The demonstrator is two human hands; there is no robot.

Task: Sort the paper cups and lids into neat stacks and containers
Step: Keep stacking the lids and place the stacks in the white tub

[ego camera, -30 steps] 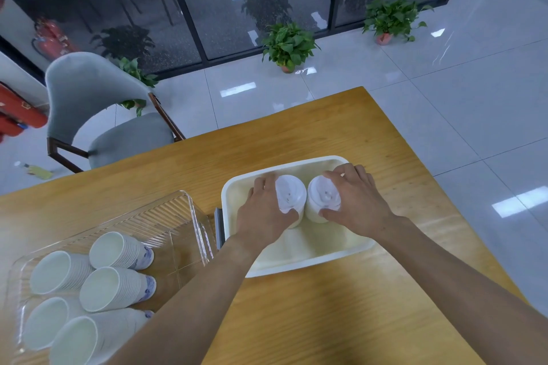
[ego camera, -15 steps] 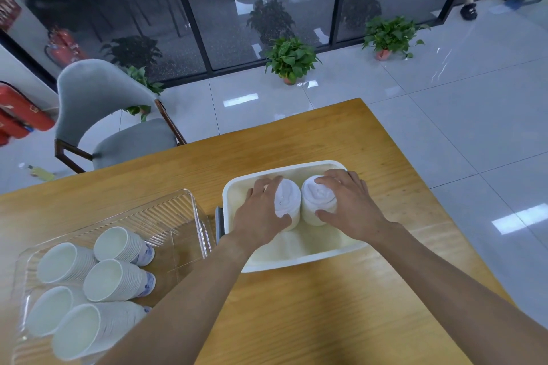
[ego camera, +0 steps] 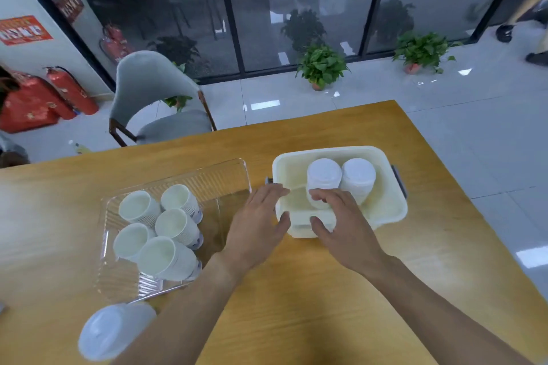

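- Head view: I look down on a wooden bench [ego camera: 311, 290] with a warm yellow-brown grain, its far right corner standing over pale glossy floor tiles [ego camera: 489, 142]
- My left hand [ego camera: 258, 224] hovers flat by the left wall of the cream tub [ego camera: 397, 210], fingers straight and relaxed, holding nothing
- My right hand [ego camera: 341, 222] reaches over the tub's near rim, thumb on the outer wall, fingers loosely bent near the left lid stack [ego camera: 323, 178]; I cannot tell whether it grips anything
- A second lid stack [ego camera: 358, 176] lies just beside the first, both inside the tub
- Left of the tub sits a clear ribbed tray [ego camera: 207, 184] holding five stacks of paper cups [ego camera: 175, 225] lying on their sides, mouths toward me
- A blurred lid stack [ego camera: 109, 332] lies on the bench at the near left, outside the tray
- Beyond the bench: a grey chair [ego camera: 148, 92], red fire extinguishers [ego camera: 71, 89], dark glass wall panels, two potted plants [ego camera: 321, 67] on the floor
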